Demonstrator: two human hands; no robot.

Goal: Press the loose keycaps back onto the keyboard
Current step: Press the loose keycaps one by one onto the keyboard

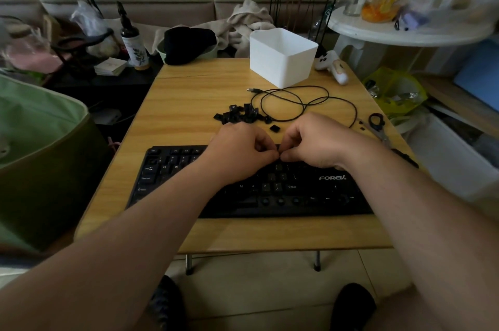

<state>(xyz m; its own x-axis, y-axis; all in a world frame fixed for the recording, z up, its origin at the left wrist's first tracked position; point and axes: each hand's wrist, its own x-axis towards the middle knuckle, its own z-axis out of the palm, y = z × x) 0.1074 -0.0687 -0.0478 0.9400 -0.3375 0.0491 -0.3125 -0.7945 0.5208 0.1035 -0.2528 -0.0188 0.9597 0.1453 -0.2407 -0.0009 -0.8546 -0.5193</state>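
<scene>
Hands meet over the upper middle of the black keyboard [297, 190], which lies on a low wooden table [189, 104]. The left hand [237, 149] and the right hand [316, 141] both have their fingers curled, fingertips drawn together just above the key rows; whether they pinch a keycap between them cannot be told, since the knuckles hide the spot (only a dark sliver shows there). Several sockets on the keyboard stand bare, notably along the bottom row and in the middle rows.

A pile of loose keycaps [237, 114] sits on the table just beyond the left hand, and a single keycap [275, 128] lies apart from it, between the pile and the right hand. A black cable [297, 104] loops across the table behind the hands, its plug end pointing left. A white plastic bin [282, 56] stands at the far edge, with a white game controller [333, 64] beside it. Scissors [378, 125] lie near the right edge of the table.
</scene>
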